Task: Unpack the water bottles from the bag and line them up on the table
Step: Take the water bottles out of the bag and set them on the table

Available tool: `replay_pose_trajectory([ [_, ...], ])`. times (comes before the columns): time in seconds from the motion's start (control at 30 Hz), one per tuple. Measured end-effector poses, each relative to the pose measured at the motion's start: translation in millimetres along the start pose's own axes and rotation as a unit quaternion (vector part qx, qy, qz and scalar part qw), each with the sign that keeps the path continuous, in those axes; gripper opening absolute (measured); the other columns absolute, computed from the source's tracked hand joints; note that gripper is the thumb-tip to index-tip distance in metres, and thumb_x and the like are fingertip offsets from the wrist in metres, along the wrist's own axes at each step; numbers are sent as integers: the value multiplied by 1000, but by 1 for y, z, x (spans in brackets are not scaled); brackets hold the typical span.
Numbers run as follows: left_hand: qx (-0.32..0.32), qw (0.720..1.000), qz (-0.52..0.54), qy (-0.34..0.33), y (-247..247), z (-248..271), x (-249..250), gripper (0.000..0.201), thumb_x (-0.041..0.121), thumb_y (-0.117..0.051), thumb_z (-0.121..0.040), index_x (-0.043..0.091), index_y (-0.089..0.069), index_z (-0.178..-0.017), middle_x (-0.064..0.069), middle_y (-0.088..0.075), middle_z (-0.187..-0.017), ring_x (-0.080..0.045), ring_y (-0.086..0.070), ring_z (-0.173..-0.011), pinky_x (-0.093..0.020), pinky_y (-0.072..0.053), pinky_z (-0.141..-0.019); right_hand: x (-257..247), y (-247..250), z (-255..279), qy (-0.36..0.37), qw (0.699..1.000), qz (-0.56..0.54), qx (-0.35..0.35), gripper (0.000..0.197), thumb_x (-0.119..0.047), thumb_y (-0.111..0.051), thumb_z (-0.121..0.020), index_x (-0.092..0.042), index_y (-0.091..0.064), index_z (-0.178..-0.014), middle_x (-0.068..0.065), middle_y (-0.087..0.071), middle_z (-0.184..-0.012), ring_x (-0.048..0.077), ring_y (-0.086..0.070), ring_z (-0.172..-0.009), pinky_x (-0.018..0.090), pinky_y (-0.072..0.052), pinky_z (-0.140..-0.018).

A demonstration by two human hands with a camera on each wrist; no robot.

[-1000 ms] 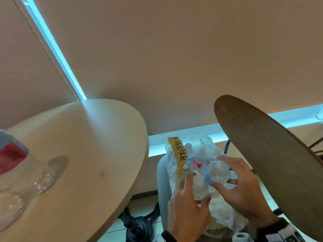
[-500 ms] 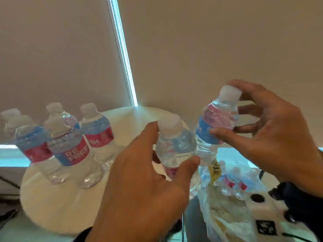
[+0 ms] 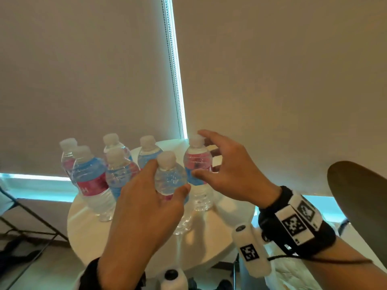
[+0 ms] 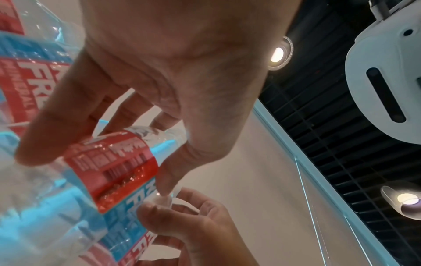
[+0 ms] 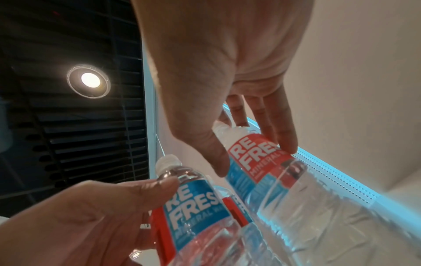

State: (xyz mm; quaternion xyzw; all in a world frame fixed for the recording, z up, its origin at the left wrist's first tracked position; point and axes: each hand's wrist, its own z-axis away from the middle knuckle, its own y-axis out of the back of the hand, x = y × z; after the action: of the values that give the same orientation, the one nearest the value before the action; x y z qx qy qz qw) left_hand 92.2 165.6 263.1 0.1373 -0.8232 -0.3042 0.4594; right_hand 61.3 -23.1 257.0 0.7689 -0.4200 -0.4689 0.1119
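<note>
Hiding bottle (image 3: 170,178) label: left hand (image 3: 144,208)

Left hand (image 3: 144,208) grips the near bottle (image 3: 170,176) on the round white table (image 3: 230,231); right hand (image 3: 230,170) holds the far bottle (image 3: 198,162) just beside it, five more bottles (image 3: 90,174) standing left

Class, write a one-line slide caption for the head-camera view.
Left hand and right hand each set a water bottle beside five others on the round white table.
</note>
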Motion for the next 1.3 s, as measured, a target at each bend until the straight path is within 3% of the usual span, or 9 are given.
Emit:
replay_pose_trajectory([
  [0.23,17,1000,-18,-19,-5,0,-7,40,45,-73,-78,41,-52,-112,24,-60,-92,-6,-59,-85,-21,-41,-65,-1,-7,-1,6,1000,-11,11,80,-26,-87,-74,-24,-48,-144,-12,-56,-117,14,-67,-98,25,-64,-78],
  [0.43,59,998,18,-24,4,23,13,74,56,-76,-69,37,-46,-134,12,-59,-123,-3,-62,-85,-23,-49,-68,4,-5,10,-7,999,-34,12,85,-32,-89,-72,-25,-46,-145,-4,-58,-136,12,-64,-110,25,-63,-82],
  [0.6,2,963,256,85,-62,-27,-160,120,79,-79,-2,19,-62,-104,-10,-59,-136,-28,-63,-90,-49,-56,-90,28,25,60,-52,989,-79,111,53,-31,-83,-78,-26,-62,-126,-8,-65,-124,7,-67,-107,17,-60,-82],
  [0.7,-11,982,176,-64,-67,45,-51,49,48,-85,-61,42,-64,-104,10,-67,-98,-15,-68,-82,-13,-55,-57,75,41,117,-159,968,-90,171,33,-24,-82,-80,-26,-68,-109,-13,-72,-108,5,-70,-99,13,-59,-76],
  [0.73,-67,982,167,-63,-67,57,17,34,40,-79,-66,42,-65,-96,11,-67,-84,-12,-66,-69,-11,-51,-49,95,43,138,-202,960,-73,178,29,-23,-81,-80,-25,-70,-107,-13,-73,-104,4,-71,-96,13,-58,-75],
  [0.8,-125,945,180,-244,-108,84,54,19,34,-74,-69,39,-68,-86,13,-66,-72,-7,-63,-58,-10,-48,-45,139,46,179,-290,939,-52,179,22,-18,-81,-82,-23,-71,-101,-10,-75,-98,7,-72,-89,17,-58,-74],
  [0.97,-396,886,213,-114,-271,104,50,16,18,-63,-90,30,-68,-98,24,-62,-80,1,-61,-82,-10,-50,-68,232,47,261,-459,880,-8,124,12,-9,-68,-93,-17,-72,-100,0,-76,-96,18,-71,-88,35,-57,-88],
  [1.13,-390,910,140,-15,-404,102,27,46,3,-54,-87,18,-52,-130,1,-58,-124,-16,-57,-111,-25,-46,-90,285,35,276,-526,847,13,83,23,-8,-54,-97,-13,-64,-116,0,-69,-100,19,-62,-89,30,-49,-79],
  [1.3,-337,932,124,55,-456,86,15,58,11,-67,-81,12,-42,-134,-4,-53,-116,-18,-53,-103,-22,-38,-79,320,28,261,-521,836,-18,172,41,-24,-70,-86,-16,-52,-122,3,-66,-110,20,-66,-96,34,-55,-81],
])
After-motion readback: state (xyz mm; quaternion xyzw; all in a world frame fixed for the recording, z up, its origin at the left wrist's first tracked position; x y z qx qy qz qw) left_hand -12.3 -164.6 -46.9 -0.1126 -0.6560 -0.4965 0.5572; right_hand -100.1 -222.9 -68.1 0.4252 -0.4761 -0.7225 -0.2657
